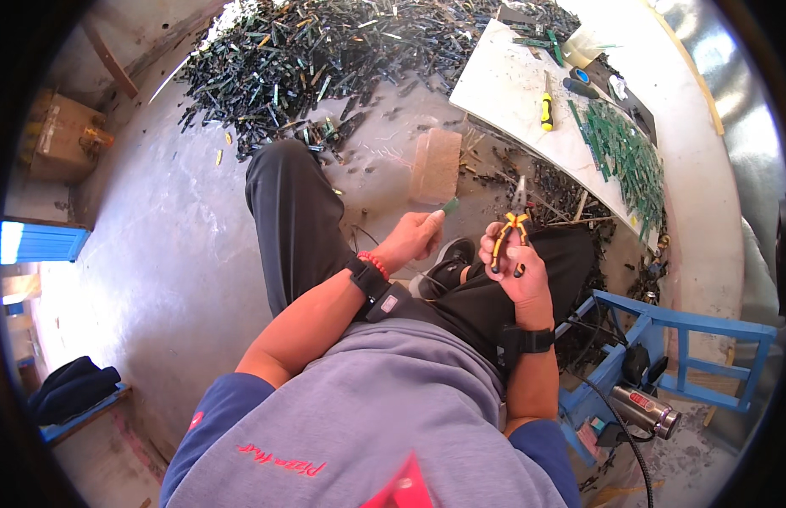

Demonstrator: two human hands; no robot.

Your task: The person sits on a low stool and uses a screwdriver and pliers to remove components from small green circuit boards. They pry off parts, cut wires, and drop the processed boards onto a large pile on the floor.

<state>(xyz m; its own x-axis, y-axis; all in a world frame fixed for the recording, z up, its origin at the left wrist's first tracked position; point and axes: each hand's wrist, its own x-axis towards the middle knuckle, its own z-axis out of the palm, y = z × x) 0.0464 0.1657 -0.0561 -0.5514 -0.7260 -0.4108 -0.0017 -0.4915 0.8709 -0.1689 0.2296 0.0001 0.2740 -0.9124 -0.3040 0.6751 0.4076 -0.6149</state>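
My left hand (pixel 414 237), with a red bead bracelet and a black band at the wrist, pinches a small green strip (pixel 449 206) that looks like a piece of circuit board. Pliers (pixel 517 222) with yellow and black handles are in my right hand (pixel 524 269), their jaws pointing away from me. The jaws stay apart from the strip. Just beyond my left hand a reddish brick (pixel 437 162) lies on the floor. To the right, a pale board (pixel 511 93) carries a pile of green strips (pixel 621 165) and a yellow screwdriver (pixel 547 112).
A large heap of dark strips (pixel 317 76) covers the far floor, with loose scraps near my right leg. At right stand a blue frame (pixel 706 317) and a steel flask (pixel 642 411) with a black cable (pixel 621 406). A cardboard box (pixel 67 140) sits far left.
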